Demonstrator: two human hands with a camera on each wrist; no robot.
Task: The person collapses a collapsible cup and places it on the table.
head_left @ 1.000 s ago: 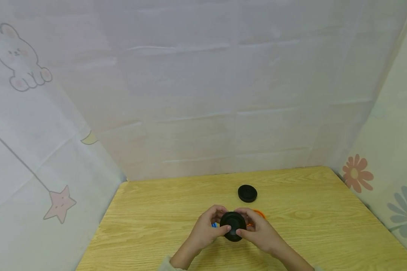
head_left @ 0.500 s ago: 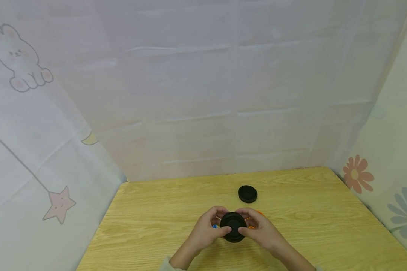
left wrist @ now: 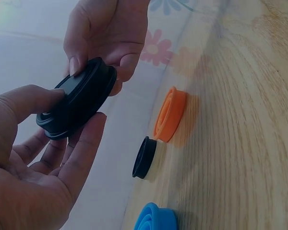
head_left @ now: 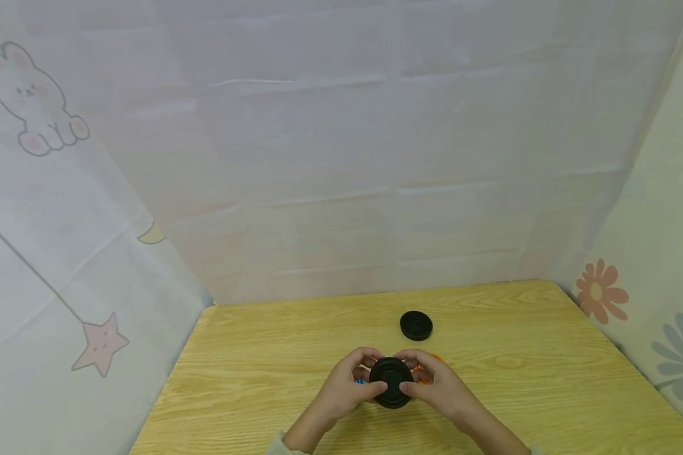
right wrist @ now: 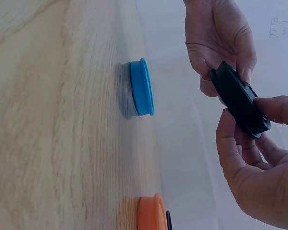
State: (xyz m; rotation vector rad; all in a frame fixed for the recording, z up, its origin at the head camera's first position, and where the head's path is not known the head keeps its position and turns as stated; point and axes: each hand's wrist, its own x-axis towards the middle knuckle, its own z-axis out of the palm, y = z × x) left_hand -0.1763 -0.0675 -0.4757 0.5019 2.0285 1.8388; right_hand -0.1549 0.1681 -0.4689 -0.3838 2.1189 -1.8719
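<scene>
Both hands hold a round black disc [head_left: 391, 368] with a grooved, stepped rim, like a collapsed folding cup. Its flat face tilts toward the head camera, above the table. My left hand [head_left: 341, 390] pinches its left side, thumb on the face and fingers behind. On the opposite side my right hand [head_left: 441, 388] pinches it the same way. Beyond the hands lies a similar, smaller-looking black disc [head_left: 416, 325]. An orange ringed disc [left wrist: 172, 115] and a blue ringed disc [right wrist: 141, 88] rest on the table, mostly hidden behind the hands in the head view.
The wood-grain table [head_left: 250, 366] ends at a pale cloth backdrop [head_left: 319, 189] along its far edge. Printed cloth hangs at both sides, with a rabbit [head_left: 42, 101] on the left and flowers [head_left: 600, 291] on the right.
The held black disc has tipped slightly and sunk a little. Both hands keep their grip almost in place, now covering more of the orange disc. The other discs stay put.
</scene>
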